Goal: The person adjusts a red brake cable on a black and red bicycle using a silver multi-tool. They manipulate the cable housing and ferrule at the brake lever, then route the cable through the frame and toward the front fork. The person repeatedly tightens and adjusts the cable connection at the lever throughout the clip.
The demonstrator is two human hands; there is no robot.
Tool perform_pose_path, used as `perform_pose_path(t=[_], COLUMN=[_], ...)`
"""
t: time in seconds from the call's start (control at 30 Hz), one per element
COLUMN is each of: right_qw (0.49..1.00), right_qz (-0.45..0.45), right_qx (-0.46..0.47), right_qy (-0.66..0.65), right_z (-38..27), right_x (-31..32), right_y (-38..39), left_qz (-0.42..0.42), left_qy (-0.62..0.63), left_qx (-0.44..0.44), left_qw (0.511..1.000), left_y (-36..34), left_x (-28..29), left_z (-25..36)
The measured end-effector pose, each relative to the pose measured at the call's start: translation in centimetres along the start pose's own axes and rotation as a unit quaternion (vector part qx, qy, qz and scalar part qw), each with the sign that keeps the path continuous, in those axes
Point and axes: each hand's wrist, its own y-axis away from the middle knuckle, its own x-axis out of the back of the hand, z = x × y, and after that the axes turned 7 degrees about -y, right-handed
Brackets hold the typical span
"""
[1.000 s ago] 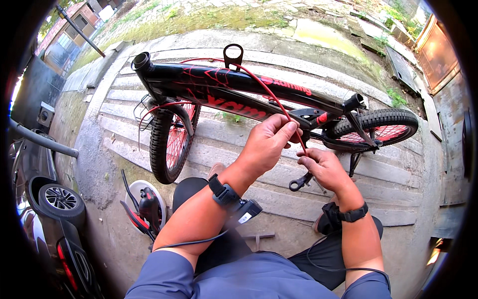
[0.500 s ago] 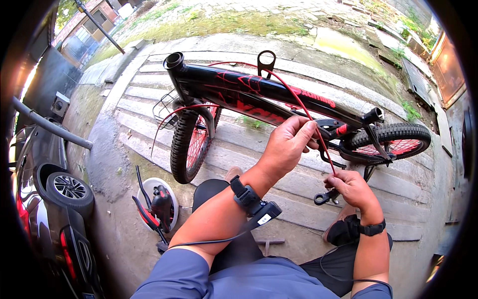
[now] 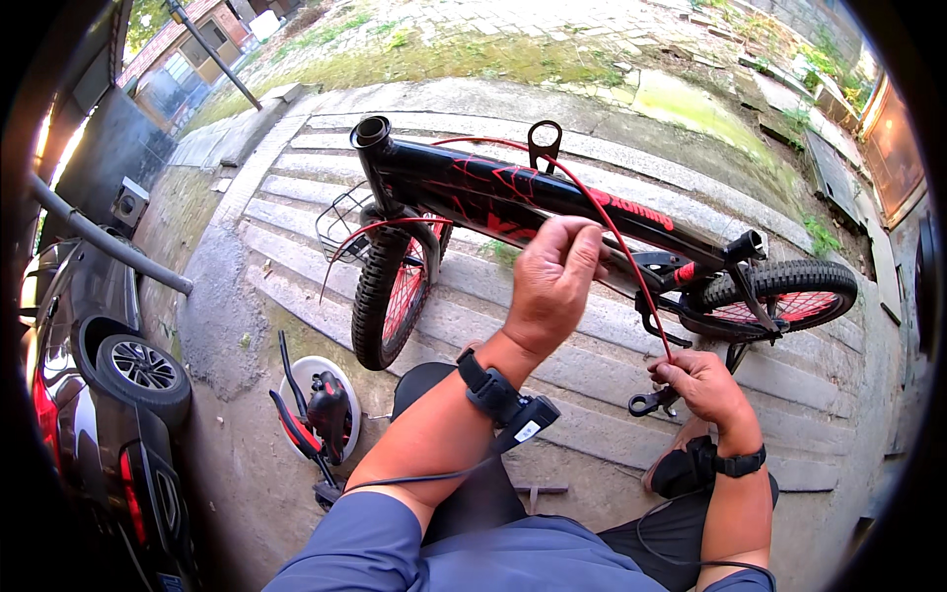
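Observation:
A black bicycle frame (image 3: 424,187) with red markings stands across the slabs, without handlebar or saddle. A thin red cable housing (image 3: 631,259) runs from behind the top tube, over it, down to my right hand (image 3: 705,383). Thumb and fingers there are pinched on its lower end, above a black crank arm (image 3: 651,403). My left hand (image 3: 554,281) is in front of the down tube, left of the housing and apart from it. Its thumb and fingertips are together; whatever they hold, if anything, cannot be made out. Another red cable (image 3: 370,229) curves over the front wheel (image 3: 390,296).
A white round tub (image 3: 347,387) at the left carries a black saddle (image 3: 328,407) and red-black parts. Farther left stand a dark car (image 3: 89,395) and a slanting grey pipe (image 3: 113,252). The rear wheel (image 3: 789,291) is at the right. A thin cord hangs from each wrist strap.
My left hand has come off the red housing and moved left, its fingers still closed. My right hand keeps its pinch on the housing. The whole view has shifted slightly.

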Motion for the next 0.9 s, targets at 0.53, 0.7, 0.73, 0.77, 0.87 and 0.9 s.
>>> perform_pose_path(t=[0.53, 0.7, 0.73, 0.77, 0.87, 0.9], right_qw=[1.000, 0.999, 0.999, 0.999, 0.999, 0.999], right_qz=[-0.002, 0.001, 0.001, 0.000, -0.003, -0.003], right_qx=[0.013, 0.013, 0.014, 0.014, 0.015, 0.014], right_qy=[0.028, 0.032, 0.032, 0.032, 0.033, 0.035], right_z=[-0.3, -0.3, -0.2, -0.1, -0.2, -0.3], right_x=[-0.3, -0.3, -0.3, -0.2, -0.4, -0.4], right_y=[-0.6, -0.6, -0.6, -0.6, -0.7, -0.7], left_qz=[0.326, 0.306, 0.309, 0.312, 0.311, 0.309], left_qy=[-0.374, -0.312, -0.289, -0.266, -0.269, -0.281], left_qx=[-0.178, -0.172, -0.174, -0.175, -0.191, -0.197], left_qw=[0.850, 0.883, 0.889, 0.895, 0.891, 0.887], left_y=[-7.4, -7.3, -7.3, -7.2, -7.3, -7.3], left_x=[13.5, 12.9, 12.7, 12.4, 12.8, 13.0], left_z=[7.1, 6.8, 6.7, 6.7, 6.6, 6.5])
